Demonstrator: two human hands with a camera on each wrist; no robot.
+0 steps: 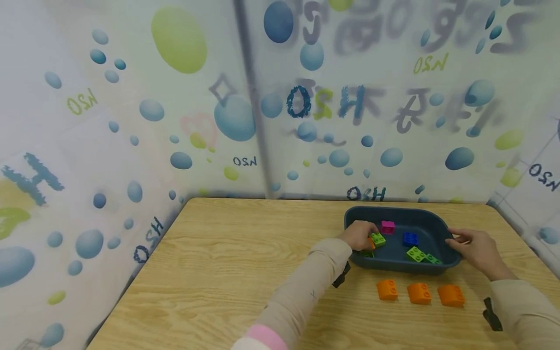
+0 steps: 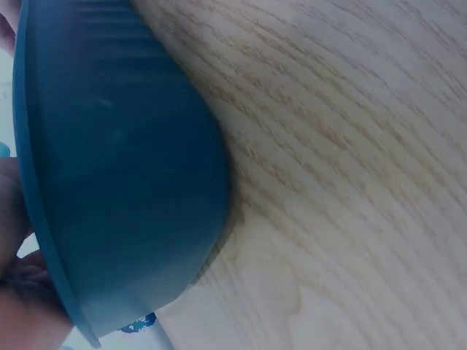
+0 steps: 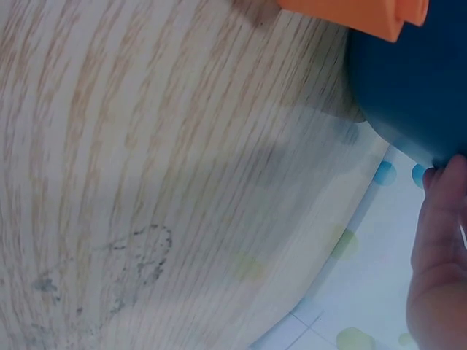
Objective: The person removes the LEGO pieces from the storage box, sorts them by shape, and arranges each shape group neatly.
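Note:
A dark blue tray (image 1: pixel 402 266) stands on the wooden table with toy building blocks inside. Over its left end reaches my left hand (image 1: pixel 358 235), fingers curled down at an orange building block (image 1: pixel 372 241) that is mostly hidden by them. Beside those fingers lies a light green block (image 1: pixel 377 238). My right hand (image 1: pixel 479 250) holds the tray's right rim; in the right wrist view its fingers (image 3: pixel 441 219) lie along the outer wall. Further in the tray are a pink block (image 1: pixel 387 227), a blue block (image 1: pixel 410 238), a lime block (image 1: pixel 416 253) and a green piece (image 1: pixel 432 259).
In front of the tray, three orange blocks stand in a row: left (image 1: pixel 387 289), middle (image 1: pixel 419 293) and right (image 1: pixel 451 295). The wooden table (image 1: pixel 227 257) stretches to the left. A patterned curtain (image 1: pixel 210 180) rises behind its back edge.

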